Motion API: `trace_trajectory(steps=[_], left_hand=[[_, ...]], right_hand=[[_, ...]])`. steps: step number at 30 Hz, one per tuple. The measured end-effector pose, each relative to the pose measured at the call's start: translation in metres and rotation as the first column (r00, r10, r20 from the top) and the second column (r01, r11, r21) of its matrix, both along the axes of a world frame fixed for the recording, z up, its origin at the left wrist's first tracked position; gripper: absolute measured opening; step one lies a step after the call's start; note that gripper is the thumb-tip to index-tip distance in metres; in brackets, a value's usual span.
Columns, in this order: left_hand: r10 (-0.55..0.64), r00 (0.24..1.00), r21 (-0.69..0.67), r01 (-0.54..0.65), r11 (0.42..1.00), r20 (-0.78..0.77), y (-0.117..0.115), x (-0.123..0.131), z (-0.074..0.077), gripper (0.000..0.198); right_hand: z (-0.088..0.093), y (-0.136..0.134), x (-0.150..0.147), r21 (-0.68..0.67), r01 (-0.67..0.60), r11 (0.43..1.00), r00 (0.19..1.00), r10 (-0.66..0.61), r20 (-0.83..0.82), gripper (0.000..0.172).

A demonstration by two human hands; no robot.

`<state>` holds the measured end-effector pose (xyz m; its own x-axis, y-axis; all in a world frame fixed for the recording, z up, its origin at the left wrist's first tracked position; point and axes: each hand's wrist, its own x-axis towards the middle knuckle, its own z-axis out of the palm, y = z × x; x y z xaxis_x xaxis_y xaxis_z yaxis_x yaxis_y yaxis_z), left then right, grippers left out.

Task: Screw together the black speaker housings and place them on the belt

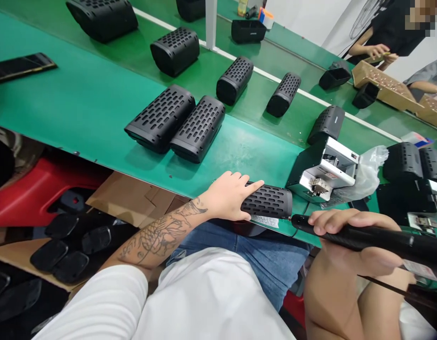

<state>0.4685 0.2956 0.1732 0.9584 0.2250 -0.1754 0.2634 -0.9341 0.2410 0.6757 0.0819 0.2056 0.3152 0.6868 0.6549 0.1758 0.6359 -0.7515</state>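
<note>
My left hand (pixel 231 196) grips a black housing with slotted holes (pixel 270 200) near the table's front edge, its thumb and index finger spread along it. The hand covers the housing's left end. In my right hand (pixel 356 236) is a black electric screwdriver (pixel 377 241), held level with the fingers wrapped round its body. Its bit meets the lower right corner of the housing's end; the screw there is too small to make out. Under the housing lies a piece of bubble wrap (pixel 266 220). Just beyond it stands a screw feeder (pixel 326 172) with a silver front.
Two similar slotted housings (pixel 199 130) stand side by side on the green table (pixel 80 99). Several more sit along the conveyor belt (pixel 254 111) behind. A phone (pixel 22 67) lies at the left. Co-workers' hands (pixel 379 52) are over a parts box (pixel 384 87) at the far right.
</note>
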Motion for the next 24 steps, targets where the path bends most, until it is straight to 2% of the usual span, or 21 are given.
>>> trace_trajectory(steps=[4,11,16,24], left_hand=[[-0.003,1.000,-0.010,0.003,1.000,-0.001,0.002,0.000,-0.001,0.116],[-0.008,1.000,-0.013,0.008,1.000,0.008,0.003,-0.001,-0.004,0.113],[-0.010,1.000,-0.014,0.010,1.000,0.014,0.003,0.001,-0.004,0.113],[-0.018,1.000,-0.014,0.018,1.000,-0.025,0.002,0.002,0.002,0.111]], right_hand=[[-0.012,0.007,0.008,0.017,-0.086,0.996,0.996,0.086,-0.004,0.050],[-0.012,0.007,0.002,0.011,-0.123,0.992,0.992,0.122,0.023,0.035],[-0.022,0.001,-0.004,0.043,-0.066,0.997,0.995,0.063,0.072,0.043],[-0.028,0.004,0.002,0.045,-0.136,0.990,0.989,0.133,0.065,0.039]])
